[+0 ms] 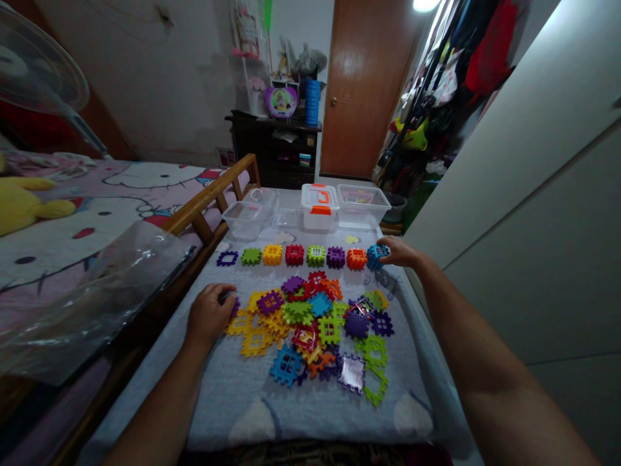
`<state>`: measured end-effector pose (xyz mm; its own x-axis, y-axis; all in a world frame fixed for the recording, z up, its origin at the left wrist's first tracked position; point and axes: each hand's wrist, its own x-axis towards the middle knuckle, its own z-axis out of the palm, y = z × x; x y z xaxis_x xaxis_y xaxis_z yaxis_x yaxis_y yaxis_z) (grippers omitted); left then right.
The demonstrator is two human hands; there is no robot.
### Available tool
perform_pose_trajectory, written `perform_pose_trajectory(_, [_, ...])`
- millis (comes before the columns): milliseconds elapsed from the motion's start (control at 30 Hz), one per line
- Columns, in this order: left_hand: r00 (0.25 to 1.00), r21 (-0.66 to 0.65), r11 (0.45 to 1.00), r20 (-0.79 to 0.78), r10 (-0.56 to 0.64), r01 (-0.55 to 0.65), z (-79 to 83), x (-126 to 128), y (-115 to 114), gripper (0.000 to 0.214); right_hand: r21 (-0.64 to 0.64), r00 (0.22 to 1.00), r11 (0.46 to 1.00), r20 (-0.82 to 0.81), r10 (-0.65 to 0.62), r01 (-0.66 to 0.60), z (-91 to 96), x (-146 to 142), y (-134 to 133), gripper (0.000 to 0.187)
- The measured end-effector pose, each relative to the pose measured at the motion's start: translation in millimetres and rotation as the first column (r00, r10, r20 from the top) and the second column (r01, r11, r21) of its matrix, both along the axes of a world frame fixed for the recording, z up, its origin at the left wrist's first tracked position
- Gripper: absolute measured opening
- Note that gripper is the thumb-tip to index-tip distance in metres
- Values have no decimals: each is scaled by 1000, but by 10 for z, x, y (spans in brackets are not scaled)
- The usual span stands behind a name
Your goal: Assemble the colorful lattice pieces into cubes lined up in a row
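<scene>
Your right hand [398, 252], upper right of centre: fingers closed around a blue block [374, 256], which sits at the right end of a row of blocks on the counter [233, 395]. Row, left to right across the middle of the frame: purple piece [227, 258], green block [251, 257], yellow block [272, 254], red block [294, 254], light green block [315, 255], purple block [336, 257], orange block [356, 259], then the blue block just beside it. Your left hand [208, 317], left of centre: knuckles up, fingers curled onto a purple tile [235, 304] at the left edge of the pile; you cannot tell whether it is gripped or only touched. Pile of loose tiles [310, 323], centre of the frame, below the row: flat interlocking pieces in yellow, green, blue, purple, red and orange, overlapping one another on the grey-blue cloth. Behind the row, upper centre: clear tub [244, 219], white box with an orange handle [319, 207], larger clear bin [363, 204], standing close together. Left of the frame: bed [121, 188] with a cartoon-cat cover, yellow plush toy [24, 200], clear plastic bag [97, 291] lying over the bed's wooden rail. Upper left corner: fan [33, 65]. Top centre: brown door [363, 90].
</scene>
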<state>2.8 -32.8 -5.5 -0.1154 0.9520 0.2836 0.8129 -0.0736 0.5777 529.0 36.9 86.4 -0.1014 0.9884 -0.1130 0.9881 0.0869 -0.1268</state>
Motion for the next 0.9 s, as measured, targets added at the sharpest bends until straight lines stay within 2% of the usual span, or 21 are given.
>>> perform_pose_trajectory(900, [1000,-25,1000,-13,-3,2,25,4,10,32,10,1000,1000,20,-1,1,-126,43,23,64])
